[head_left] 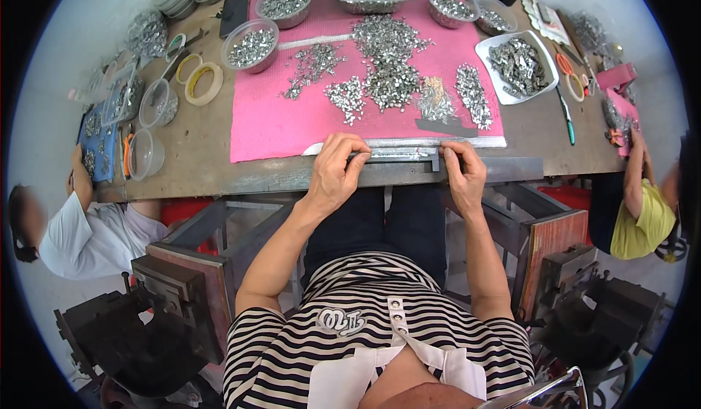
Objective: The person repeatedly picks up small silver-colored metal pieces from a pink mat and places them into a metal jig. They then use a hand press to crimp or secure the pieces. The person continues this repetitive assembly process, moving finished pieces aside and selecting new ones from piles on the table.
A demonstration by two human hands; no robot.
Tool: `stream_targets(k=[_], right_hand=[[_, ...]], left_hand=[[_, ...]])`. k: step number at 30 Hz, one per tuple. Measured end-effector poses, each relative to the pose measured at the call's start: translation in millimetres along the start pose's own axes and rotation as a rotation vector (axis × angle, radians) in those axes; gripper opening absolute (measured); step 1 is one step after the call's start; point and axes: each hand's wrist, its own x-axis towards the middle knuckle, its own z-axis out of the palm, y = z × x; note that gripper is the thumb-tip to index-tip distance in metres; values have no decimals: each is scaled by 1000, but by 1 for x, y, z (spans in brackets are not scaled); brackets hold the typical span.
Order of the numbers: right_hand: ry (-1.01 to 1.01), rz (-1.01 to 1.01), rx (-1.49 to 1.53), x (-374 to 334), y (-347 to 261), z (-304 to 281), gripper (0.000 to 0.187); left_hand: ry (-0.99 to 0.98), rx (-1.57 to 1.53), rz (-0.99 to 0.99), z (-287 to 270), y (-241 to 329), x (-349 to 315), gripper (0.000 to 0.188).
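At the table's front edge, a narrow grey metal strip (pixel 401 155) spans the gap between my hands. My left hand (pixel 337 171) has its fingers and thumb closed at the strip's left end. Over at the right end, my right hand (pixel 466 175) pinches with thumb and forefinger beside a small dark end piece. Exactly how the fingertips meet the metal is too small to tell. Just beyond lie a dark flat metal piece (pixel 447 127), thin silvery pins (pixel 437 104) and piles of small shiny metal parts (pixel 393 84) on a pink mat (pixel 266 128).
Clear tubs of metal parts (pixel 252 46) line the mat's far side. A white dish (pixel 517 67) holds dark metal pieces. Tape rolls (pixel 204 84) lie left; orange-handled scissors (pixel 564 64) and a green-handled tool (pixel 567 117) lie right. People work at left (pixel 95 226) and right (pixel 642 219).
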Motion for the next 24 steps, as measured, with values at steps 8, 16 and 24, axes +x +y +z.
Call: stream_targets(k=[8, 16, 24], right_hand=[[3, -28, -95, 2, -11, -1, 8], [-73, -336, -306, 63, -23, -8, 16], [-141, -297, -484, 191, 43, 52, 10]], left_hand=[[-3, 164, 195, -2, 2, 0, 17], [-43, 285, 178, -13, 0, -9, 21], [-71, 298, 279, 12, -24, 116, 18]])
